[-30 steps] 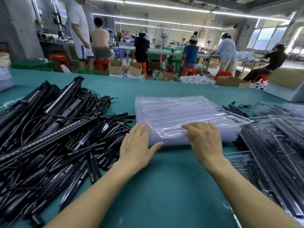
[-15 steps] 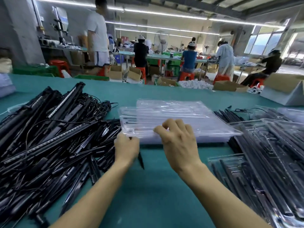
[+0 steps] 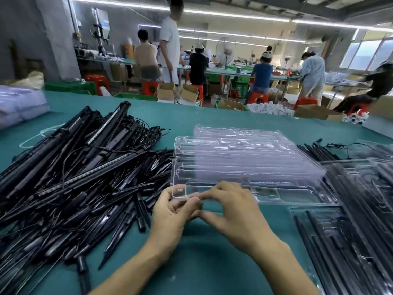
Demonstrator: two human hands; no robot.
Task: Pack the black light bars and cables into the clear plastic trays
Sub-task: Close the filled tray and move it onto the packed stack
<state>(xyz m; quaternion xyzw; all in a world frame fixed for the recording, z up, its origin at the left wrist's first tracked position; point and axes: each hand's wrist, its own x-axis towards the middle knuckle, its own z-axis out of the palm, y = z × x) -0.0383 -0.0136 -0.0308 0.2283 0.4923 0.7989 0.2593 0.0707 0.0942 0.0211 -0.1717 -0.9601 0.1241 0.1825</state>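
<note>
A stack of clear plastic trays lies in the middle of the green table. Its top tray is shifted toward me and lifted at the near left corner. My left hand pinches that corner from below and from the left. My right hand pinches the same near edge just to its right, thumb underneath. A big heap of black light bars and cables covers the table's left side, touching the trays' left edge.
Filled clear trays with black bars lie stacked at the right. More black bars and a cable sit behind them. A wrapped bundle is at far left. Several people work at benches beyond the table.
Both hands went from resting flat on the stack to pinching the top tray's near left corner. That tray has slid toward me and to the left, off the stack.
</note>
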